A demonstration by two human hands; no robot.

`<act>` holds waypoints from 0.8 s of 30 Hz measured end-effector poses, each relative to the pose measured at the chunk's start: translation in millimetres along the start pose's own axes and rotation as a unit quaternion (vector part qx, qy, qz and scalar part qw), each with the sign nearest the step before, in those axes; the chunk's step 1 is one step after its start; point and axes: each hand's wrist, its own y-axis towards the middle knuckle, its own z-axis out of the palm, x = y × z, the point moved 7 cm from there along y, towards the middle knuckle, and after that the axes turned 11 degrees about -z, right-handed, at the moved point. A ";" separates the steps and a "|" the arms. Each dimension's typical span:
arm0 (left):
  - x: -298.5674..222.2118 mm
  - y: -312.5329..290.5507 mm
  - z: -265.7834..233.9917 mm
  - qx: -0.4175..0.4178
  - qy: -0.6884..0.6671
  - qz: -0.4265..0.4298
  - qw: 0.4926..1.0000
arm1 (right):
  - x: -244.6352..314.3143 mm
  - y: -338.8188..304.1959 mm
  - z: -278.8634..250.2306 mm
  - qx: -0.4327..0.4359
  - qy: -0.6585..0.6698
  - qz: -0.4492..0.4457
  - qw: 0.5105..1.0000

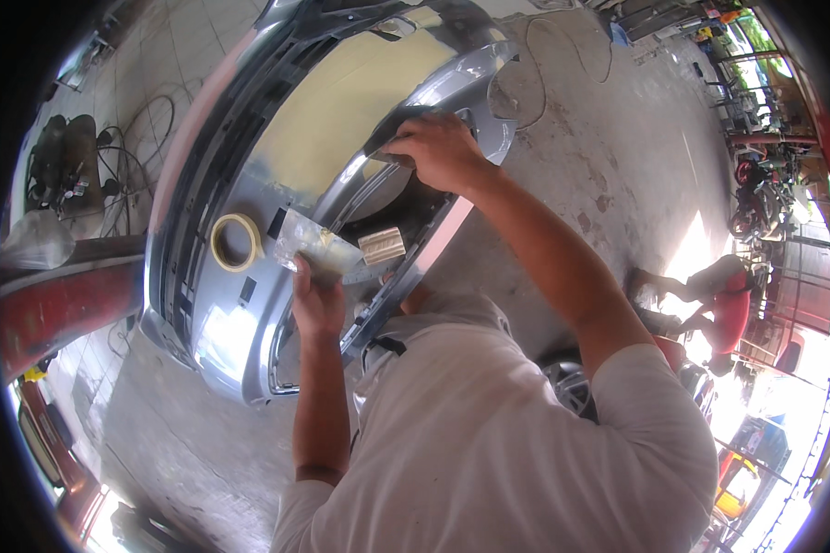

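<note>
A silver-grey car bumper point(304, 198) with a wide patch of pale yellow filler point(341, 111) lies before me. My left hand point(319, 304) is closed on a flat mixing plate point(302, 241) smeared with putty, thumb along its near edge. My right hand point(438, 155) reaches over the bumper's large opening. Its fingers are bent together at the curved rim; what they hold, if anything, is hidden. A roll of masking tape point(216, 245) rests on the bumper, left of the plate. Just right of the plate is a small tan ridged block point(382, 245).
A red beam-like piece point(74, 300) stands at left, near dark machinery with cables point(78, 161). Concrete floor point(609, 166) stretches to the right, with a hose on it. Another person in red point(730, 309) bends down at far right. A wheel point(572, 387) is beside my right side.
</note>
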 end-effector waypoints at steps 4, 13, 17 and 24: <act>1.4 2.4 3.7 0.027 -0.010 -0.014 0.999 | -2.1 1.3 2.3 0.038 0.012 -0.011 0.999; 1.0 -0.1 4.5 0.025 -0.023 -0.014 0.999 | 34.7 -67.8 -13.1 -0.074 0.022 -0.038 0.996; -1.9 -1.6 10.0 0.067 -0.021 -0.004 0.998 | 40.9 -56.9 -8.8 -0.110 -0.033 -0.056 0.992; -1.5 0.9 0.7 0.010 -0.021 -0.013 1.000 | 36.1 -21.1 3.0 -0.105 -0.077 -0.049 0.990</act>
